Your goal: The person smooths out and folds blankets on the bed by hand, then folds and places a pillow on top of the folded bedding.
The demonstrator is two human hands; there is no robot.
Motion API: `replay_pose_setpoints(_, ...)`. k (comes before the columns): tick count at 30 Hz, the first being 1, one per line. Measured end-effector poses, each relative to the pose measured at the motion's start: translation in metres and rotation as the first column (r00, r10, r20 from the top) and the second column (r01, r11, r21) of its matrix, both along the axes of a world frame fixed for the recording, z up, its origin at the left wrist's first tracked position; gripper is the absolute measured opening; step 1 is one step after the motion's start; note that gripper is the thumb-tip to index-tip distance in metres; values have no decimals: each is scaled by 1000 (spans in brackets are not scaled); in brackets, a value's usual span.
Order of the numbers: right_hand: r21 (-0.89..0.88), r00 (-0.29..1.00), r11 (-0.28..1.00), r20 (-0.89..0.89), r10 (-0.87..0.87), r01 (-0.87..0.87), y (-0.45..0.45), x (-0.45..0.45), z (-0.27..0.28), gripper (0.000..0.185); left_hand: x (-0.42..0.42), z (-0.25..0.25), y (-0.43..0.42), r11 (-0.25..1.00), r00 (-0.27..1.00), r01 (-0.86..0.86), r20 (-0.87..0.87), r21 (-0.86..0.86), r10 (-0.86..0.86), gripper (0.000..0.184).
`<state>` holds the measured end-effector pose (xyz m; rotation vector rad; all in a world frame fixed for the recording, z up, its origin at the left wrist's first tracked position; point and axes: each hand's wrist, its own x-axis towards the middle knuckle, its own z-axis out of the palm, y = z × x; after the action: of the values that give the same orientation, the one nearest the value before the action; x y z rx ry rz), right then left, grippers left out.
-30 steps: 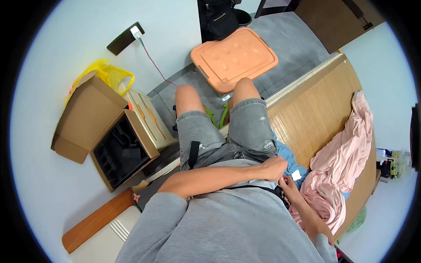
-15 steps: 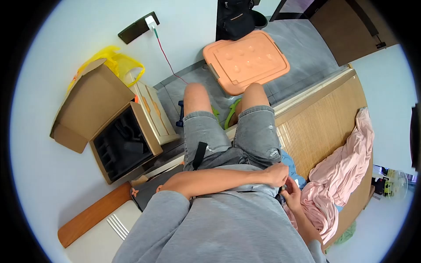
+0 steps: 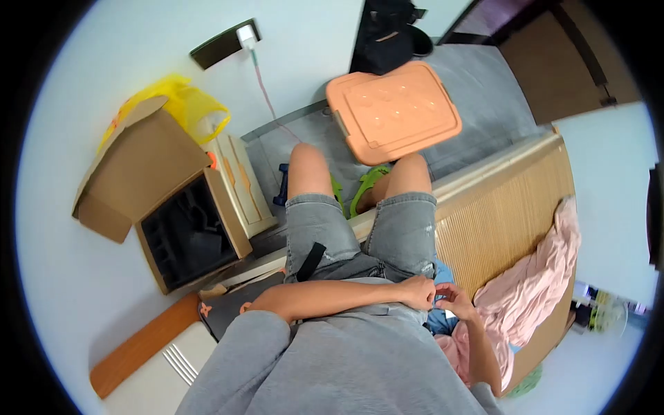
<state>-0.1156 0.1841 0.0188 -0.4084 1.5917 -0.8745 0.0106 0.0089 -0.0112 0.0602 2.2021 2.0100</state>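
Observation:
My left arm crosses my waist. My left hand [image 3: 418, 292] is closed in a fist at my right hip, above the grey shorts [image 3: 404, 232]; whatever its fingers hold is hidden. Just to the right of that fist is my right hand [image 3: 456, 302]. Its fingers are bent, with a gap between index finger and thumb, and I see nothing held there. Blue cloth [image 3: 443, 319] lies beneath and around the right hand. A pink cloth [image 3: 529, 273] is spread beside the right forearm. A black strap [image 3: 312, 261] lies over my left thigh.
I sit on a bed edge with a woven mat [image 3: 494, 221]. An orange lidded storage box [image 3: 394, 111] stands on the floor ahead. At left, an open cardboard box [image 3: 149, 162] with black insert sits near a small drawer cabinet [image 3: 238, 176]. A charging cable [image 3: 266, 97] hangs nearby.
My right hand's fingers have drawn apart slightly, and both hands have shifted a little left in view. The view has tilted, so the surroundings appear slightly lower.

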Motion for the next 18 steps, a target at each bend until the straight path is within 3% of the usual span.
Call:
replay_pose_setpoints(1, 56, 988, 996, 135, -75, 68, -5, -4, 0, 43, 0, -3, -2, 999, 997, 49, 57, 20, -50, 16)
replay_pose_setpoints(3, 147, 961, 956, 69, -266, 254, -14, 0, -2, 47, 1, -12, -12, 992, 999, 17, 35, 124, -21, 13)
replay_pose_setpoints(5, 204, 971, 956, 63, -229, 212, 17, -12, -28, 51, 3, -16, -30, 979, 997, -48, 61, 197, 36, 14)
replay_pose_setpoints(6, 233, 992, 966, 32, -125, 114, 23, -21, -32, 50, 3, -11, -48, 967, 994, -86, 86, 240, 68, 15)
replay_pose_setpoints(7, 300, 978, 938, 63, -201, 174, 26, -21, -32, 47, 4, -6, -69, 957, 986, -59, 168, 283, 11, 17)
replay_pose_setpoints(8, 428, 963, 880, 74, -259, 204, 26, -22, -37, 44, 12, -8, -86, 953, 978, -159, 171, 258, 117, 17)
replay_pose_setpoints(9, 466, 917, 835, 110, -382, 292, 35, -25, -42, 42, 18, -13, -98, 942, 967, -234, 154, 241, 200, 18)
replay_pose_setpoints(12, 587, 871, 709, 15, -491, 390, 40, -43, -44, 38, 42, -18, -140, 891, 889, -430, 241, 144, 390, 17)
replay_pose_setpoints(15, 562, 889, 747, 46, -456, 355, 25, -66, -67, 35, 59, -44, -182, 823, 773, -563, 398, 71, 494, 14)
replay_pose_setpoints(16, 555, 861, 725, 30, -507, 408, 21, -71, -74, 35, 62, -50, -194, 779, 737, -600, 507, 184, 448, 15)
replay_pose_setpoints(17, 508, 903, 790, 54, -426, 342, 12, -77, -80, 35, 62, -55, -208, 723, 698, -633, 608, 277, 378, 15)
replay_pose_setpoints(18, 468, 935, 839, 66, -348, 279, 3, -78, -81, 34, 61, -62, -215, 765, 734, -574, 598, 292, 323, 15)
